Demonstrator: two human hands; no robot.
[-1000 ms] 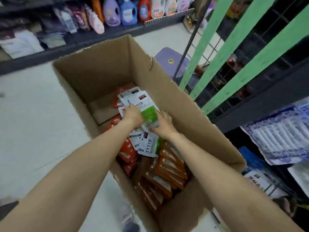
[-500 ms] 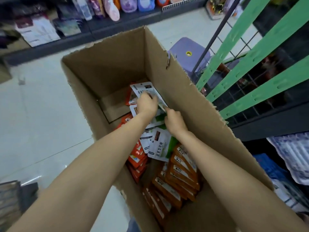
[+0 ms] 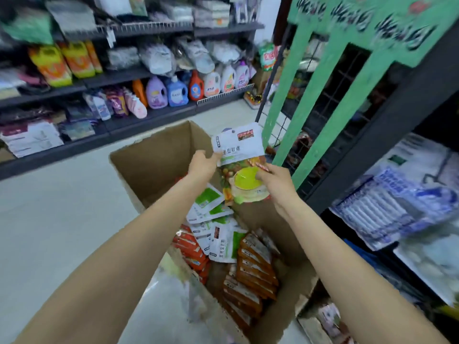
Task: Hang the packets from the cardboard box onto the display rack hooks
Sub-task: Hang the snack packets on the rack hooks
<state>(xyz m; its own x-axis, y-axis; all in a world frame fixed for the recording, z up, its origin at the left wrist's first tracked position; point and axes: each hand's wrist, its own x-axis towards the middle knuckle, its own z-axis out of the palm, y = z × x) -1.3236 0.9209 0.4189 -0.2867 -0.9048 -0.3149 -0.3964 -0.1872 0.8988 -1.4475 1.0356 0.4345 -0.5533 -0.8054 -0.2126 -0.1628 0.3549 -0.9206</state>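
Packets (image 3: pixel 238 155), lifted from the cardboard box (image 3: pixel 154 160) since a moment ago, are pinched by left hand (image 3: pixel 202 162) and right hand (image 3: pixel 274 180), ready for hanging.

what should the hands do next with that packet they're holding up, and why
Probably carry the packet up and right toward the green rack. Both hands already hold it above the cardboard box: the left hand at its left edge, the right hand at its lower part. Its punched hole faces up, ready for a hook, though no hook is clearly visible in this blurred view.
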